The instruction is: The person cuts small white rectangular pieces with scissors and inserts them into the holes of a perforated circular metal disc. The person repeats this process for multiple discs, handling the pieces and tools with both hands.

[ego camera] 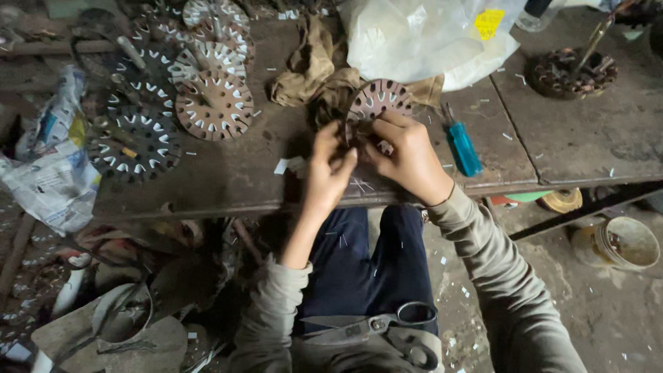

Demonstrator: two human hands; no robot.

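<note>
Head view, work in hand: a rusty slotted metal disc (376, 103), round with a ring of teardrop slots, is held tilted up on edge just above the near part of the dark workbench (228, 176).
Left hand (328, 169): fingers pinched at the disc's lower rim, seemingly on a small pale strip at a slot; the view is too dim and blurred there to be sure what they pinch.
Right hand (407, 155): curled round the disc's lower right edge from behind, grasping it and propping it upright.
How the disc will handle: it looks a stiff, fairly heavy steel stack, rough with rust rather than slippery, not fragile, though the slot teeth may be sharp. The outer rim is the safest hold, away from the slots.
Beside the hands: a blue-handled screwdriver (461, 146) lies just right of the right hand; a brown rag (311, 65) sits behind the disc, touching it or nearly so.
Farther off: more slotted discs (210, 103), some lined with white inserts, are spread over the bench's left part; a white plastic bag (421, 41) lies at the back.
Lap: black scissors (387, 331) rest on the person's lap, well apart from both hands.
Floor: crumpled newspaper (52, 162) at the left, a pale bucket (621, 242) at the right.
</note>
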